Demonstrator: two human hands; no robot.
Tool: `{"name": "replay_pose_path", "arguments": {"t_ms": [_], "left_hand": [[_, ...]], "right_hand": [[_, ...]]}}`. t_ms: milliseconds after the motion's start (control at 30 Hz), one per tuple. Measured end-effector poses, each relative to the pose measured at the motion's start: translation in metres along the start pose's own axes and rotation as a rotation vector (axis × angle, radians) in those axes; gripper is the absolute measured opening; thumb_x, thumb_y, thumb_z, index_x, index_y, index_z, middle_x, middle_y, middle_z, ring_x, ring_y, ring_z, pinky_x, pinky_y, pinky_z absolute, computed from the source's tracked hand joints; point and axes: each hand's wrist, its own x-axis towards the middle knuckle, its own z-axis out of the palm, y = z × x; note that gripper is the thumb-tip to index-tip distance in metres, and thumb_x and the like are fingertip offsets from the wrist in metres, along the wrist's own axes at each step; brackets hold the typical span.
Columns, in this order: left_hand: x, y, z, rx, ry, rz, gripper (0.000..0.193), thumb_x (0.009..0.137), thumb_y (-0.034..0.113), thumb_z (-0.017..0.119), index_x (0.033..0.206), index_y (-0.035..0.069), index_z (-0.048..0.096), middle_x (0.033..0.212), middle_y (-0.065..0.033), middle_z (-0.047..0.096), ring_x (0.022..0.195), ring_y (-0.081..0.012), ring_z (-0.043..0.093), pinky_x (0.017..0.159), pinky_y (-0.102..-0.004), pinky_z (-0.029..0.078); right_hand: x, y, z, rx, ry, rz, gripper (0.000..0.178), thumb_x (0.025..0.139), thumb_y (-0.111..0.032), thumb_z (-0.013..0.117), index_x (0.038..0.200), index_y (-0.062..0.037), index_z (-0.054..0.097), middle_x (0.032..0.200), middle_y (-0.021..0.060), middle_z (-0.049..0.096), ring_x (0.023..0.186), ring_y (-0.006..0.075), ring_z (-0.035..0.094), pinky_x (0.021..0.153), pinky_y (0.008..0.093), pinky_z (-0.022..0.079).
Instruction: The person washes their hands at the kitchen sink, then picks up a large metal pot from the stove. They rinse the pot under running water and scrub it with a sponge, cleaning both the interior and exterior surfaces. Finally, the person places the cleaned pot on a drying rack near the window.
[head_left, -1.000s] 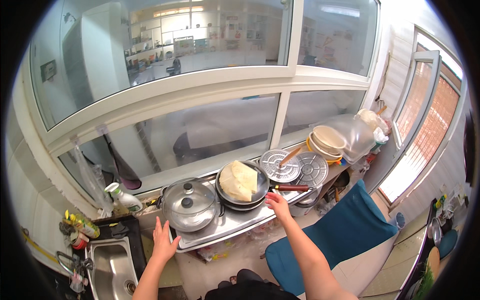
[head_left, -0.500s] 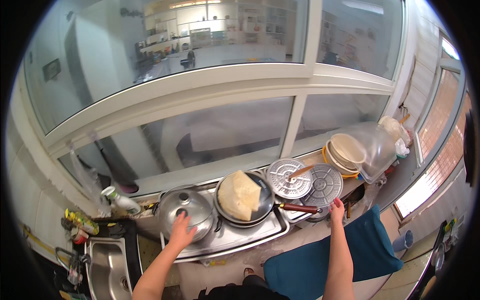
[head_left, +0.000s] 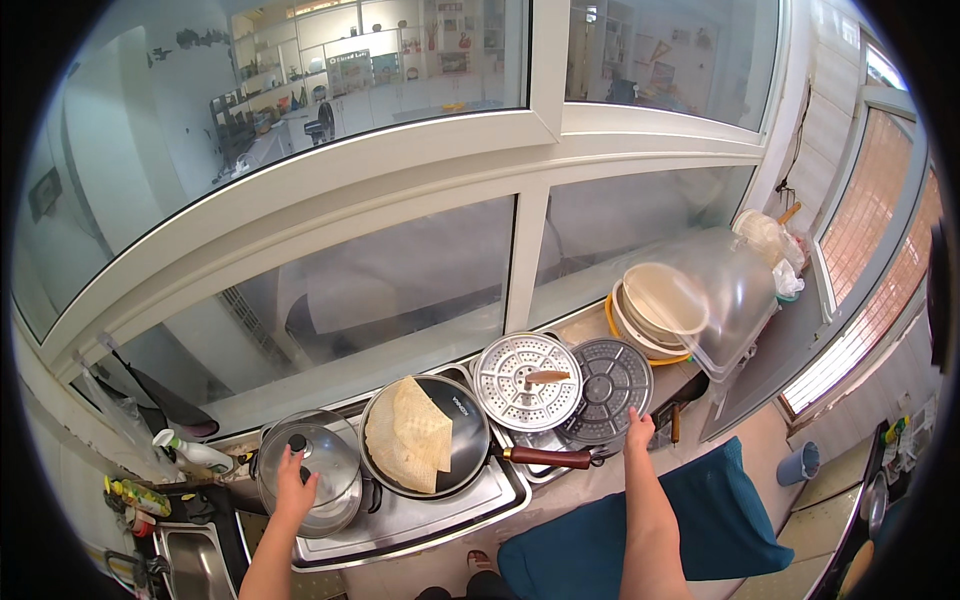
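My left hand (head_left: 294, 488) reaches over the glass lid (head_left: 330, 455) of a pot at the left, fingers stretched and thumb apart. Its fingertips are at the lid's dark knob (head_left: 297, 442); whether they touch it I cannot tell. My right hand (head_left: 640, 430) is closed at the front rim of a dark grey steamer rack (head_left: 608, 383). A lighter steamer rack (head_left: 500, 385) with a brown strip on it overlaps that one. Between my hands sits a dark frying pan (head_left: 462, 440) with a wooden handle (head_left: 548, 458), holding folded flatbread-like sheets (head_left: 408, 435).
The pots stand on a steel stove top (head_left: 440, 535). Stacked bowls (head_left: 655, 315) and a clear plastic cover (head_left: 735, 290) lie at the right. A teal padded cover (head_left: 650, 535) is below my right arm. Windows rise behind; a sink (head_left: 195, 560) is lower left.
The whole view has swung, so the stove sits further left and lower. My left hand has moved toward the lid's knob. My right hand stays by the grey rack's rim.
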Motion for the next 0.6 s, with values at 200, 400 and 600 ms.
{"name": "replay_pose_path", "arguments": {"t_ms": [200,400,600], "left_hand": [[0.028,-0.013,0.009,0.172,0.085,0.026,0.060,0.068,0.014,0.067,0.120,0.000,0.043,0.132,-0.0248,0.031,0.118,-0.0387,0.034,0.096,-0.0413,0.032],[0.051,-0.039,0.020,0.228,-0.054,-0.082,0.058,0.067,0.020,0.069,0.117,0.003,0.046,0.109,-0.0183,0.050,0.102,-0.0352,0.046,0.087,-0.0403,0.039],[0.060,-0.031,0.011,0.215,-0.055,-0.089,0.039,0.069,0.018,0.068,0.102,0.006,0.052,0.098,-0.0170,0.052,0.097,-0.0345,0.049,0.080,-0.0414,0.043]], "right_hand": [[-0.034,-0.085,-0.010,-0.032,0.021,-0.361,0.021,0.083,-0.017,0.059,0.074,0.0012,0.056,0.061,-0.0029,0.048,0.057,0.0057,0.039,0.052,0.0221,0.034],[-0.066,-0.155,-0.043,-0.064,0.030,-0.635,0.018,0.085,-0.015,0.058,0.073,-0.0012,0.054,0.065,-0.0035,0.047,0.060,0.0051,0.040,0.054,0.0194,0.033],[-0.075,-0.191,-0.097,0.240,-0.033,-0.431,0.015,0.085,-0.019,0.057,0.089,-0.0039,0.058,0.081,-0.0004,0.059,0.071,0.0074,0.053,0.064,0.0190,0.041]]}}
